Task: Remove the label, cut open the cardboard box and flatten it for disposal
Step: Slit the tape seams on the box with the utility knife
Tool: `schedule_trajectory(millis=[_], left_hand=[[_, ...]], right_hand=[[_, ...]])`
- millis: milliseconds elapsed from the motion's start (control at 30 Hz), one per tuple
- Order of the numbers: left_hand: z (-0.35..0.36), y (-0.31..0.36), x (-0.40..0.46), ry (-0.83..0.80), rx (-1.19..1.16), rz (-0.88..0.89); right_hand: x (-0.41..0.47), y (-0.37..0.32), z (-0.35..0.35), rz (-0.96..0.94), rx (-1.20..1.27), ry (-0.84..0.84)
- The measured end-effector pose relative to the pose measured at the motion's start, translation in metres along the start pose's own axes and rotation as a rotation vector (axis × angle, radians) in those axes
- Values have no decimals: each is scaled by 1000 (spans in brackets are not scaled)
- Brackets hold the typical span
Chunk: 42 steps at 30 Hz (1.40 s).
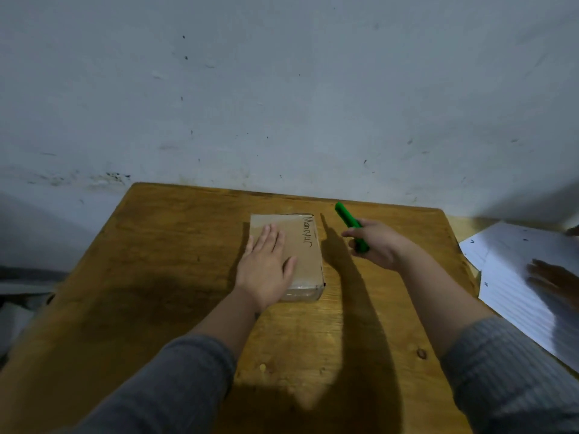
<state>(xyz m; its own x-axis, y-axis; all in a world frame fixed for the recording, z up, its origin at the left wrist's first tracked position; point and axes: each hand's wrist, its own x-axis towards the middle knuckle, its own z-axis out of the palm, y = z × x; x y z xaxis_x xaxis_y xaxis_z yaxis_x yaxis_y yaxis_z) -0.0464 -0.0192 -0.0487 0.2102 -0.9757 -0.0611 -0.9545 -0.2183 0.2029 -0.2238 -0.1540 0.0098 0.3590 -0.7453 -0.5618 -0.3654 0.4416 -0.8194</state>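
Note:
A small brown cardboard box [305, 249] lies flat on the wooden table [175, 277], with handwriting in black along its right side and clear tape over its near end. My left hand [264, 269] rests flat on the box's left half, fingers straight. My right hand [374, 242] hovers to the right of the box and grips a green utility knife [347, 219], whose far end points up and away toward the wall. No blade is visible.
A pale wall stands right behind the table's far edge. At the right, white lined paper [513, 277] lies on a neighbouring surface with another person's hand [554, 280] on it. Dark clutter shows at the far left.

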Motion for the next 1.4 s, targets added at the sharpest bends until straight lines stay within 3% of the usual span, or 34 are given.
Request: schedule_trajectory(millis=[300, 400, 500, 767, 1067, 1400], left_hand=[[-4, -33, 0, -30, 65, 78], [-11, -48, 6, -70, 63, 102], [-6, -46, 3, -23, 57, 100], [1, -43, 1, 70, 54, 84], [5, -43, 0, 106, 44, 78], [6, -42, -1, 140, 34, 76]], right_hand=[[-1, -11, 27, -445, -434, -1], [3, -8, 32, -551, -550, 104], [8, -6, 42, -584, -640, 167], [32, -25, 64, -747, -953, 112], [53, -35, 76, -762, -1028, 47], [59, -41, 69, -779, -1192, 103]])
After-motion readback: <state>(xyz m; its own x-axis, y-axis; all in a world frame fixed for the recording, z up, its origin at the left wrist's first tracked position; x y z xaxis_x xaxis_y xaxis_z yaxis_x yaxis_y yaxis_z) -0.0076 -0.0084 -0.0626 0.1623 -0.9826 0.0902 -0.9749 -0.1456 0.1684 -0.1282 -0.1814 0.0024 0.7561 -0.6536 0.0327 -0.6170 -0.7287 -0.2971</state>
